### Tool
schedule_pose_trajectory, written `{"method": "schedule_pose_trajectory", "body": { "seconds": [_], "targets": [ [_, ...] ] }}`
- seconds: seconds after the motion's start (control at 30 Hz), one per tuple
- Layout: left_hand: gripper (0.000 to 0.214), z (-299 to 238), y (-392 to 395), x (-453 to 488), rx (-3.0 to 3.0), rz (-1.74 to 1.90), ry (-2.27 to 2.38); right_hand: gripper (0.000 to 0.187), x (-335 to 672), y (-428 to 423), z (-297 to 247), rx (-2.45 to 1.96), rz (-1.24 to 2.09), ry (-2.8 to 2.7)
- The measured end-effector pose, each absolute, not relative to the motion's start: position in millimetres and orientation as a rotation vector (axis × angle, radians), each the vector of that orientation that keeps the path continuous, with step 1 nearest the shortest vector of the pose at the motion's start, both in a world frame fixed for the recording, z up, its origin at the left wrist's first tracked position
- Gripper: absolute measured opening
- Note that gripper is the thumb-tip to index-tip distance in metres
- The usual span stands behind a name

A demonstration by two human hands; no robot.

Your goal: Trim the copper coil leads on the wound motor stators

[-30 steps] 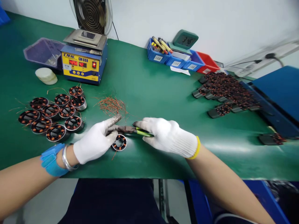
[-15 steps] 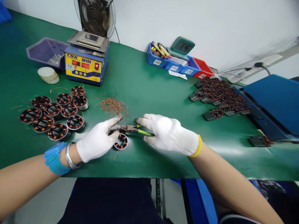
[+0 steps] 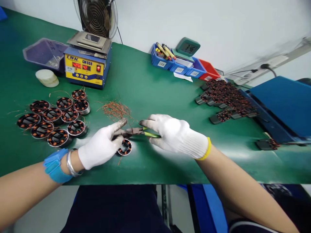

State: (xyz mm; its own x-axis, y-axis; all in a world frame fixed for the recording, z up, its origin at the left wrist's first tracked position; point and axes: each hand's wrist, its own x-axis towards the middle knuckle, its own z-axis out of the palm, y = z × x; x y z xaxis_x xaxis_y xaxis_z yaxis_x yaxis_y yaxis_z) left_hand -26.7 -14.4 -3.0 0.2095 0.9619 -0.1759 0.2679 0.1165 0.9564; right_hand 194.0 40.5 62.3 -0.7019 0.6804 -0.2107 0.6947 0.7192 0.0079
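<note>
Both of my hands wear white knit gloves. My right hand [image 3: 176, 135] is closed round the green handles of a pair of cutting pliers [image 3: 138, 131], whose jaws point left. My left hand [image 3: 102, 145] rests on the green table beside a small wound stator [image 3: 124, 147], its thumb and forefinger pinched at the plier jaws just above the stator. What the fingers pinch is too thin to make out. A pile of cut copper wire ends [image 3: 116, 110] lies just behind my hands.
A cluster of wound stators [image 3: 52, 116] sits at the left. A blue and yellow solder pot [image 3: 85, 66] with a fan stands behind them. Blue and red bins [image 3: 182, 63] line the wall. More stators [image 3: 227, 97] and a blue tray [image 3: 284, 103] lie at the right.
Both hands stay in place at the stator with the pliers. Only the view has shifted slightly.
</note>
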Motion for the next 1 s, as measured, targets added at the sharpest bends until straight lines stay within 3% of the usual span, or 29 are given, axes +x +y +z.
{"method": "schedule_pose_trajectory", "body": {
  "seconds": [0.5, 0.77, 0.87, 1.0],
  "targets": [
    [0.068, -1.6, -13.4, -28.9, 1.499, 0.753, 1.344, 0.035, 173.5, 50.3, 78.6, 0.798, 0.058, 2.725],
    [0.067, 0.7, -11.5, -32.3, 1.539, 0.718, 1.373, 0.031, 171.9, 54.1, 87.0, 0.956, 0.025, 2.549],
    [0.070, 6.4, -12.5, -38.7, 1.488, 0.908, 1.323, 0.038, 182.7, 43.4, 88.3, 1.199, 0.040, 2.635],
    [0.063, 26.1, -13.2, -49.8, 1.502, 1.328, 1.314, 0.048, 185.8, 8.0, 72.5, 1.168, -0.295, 2.878]
  ]
}}
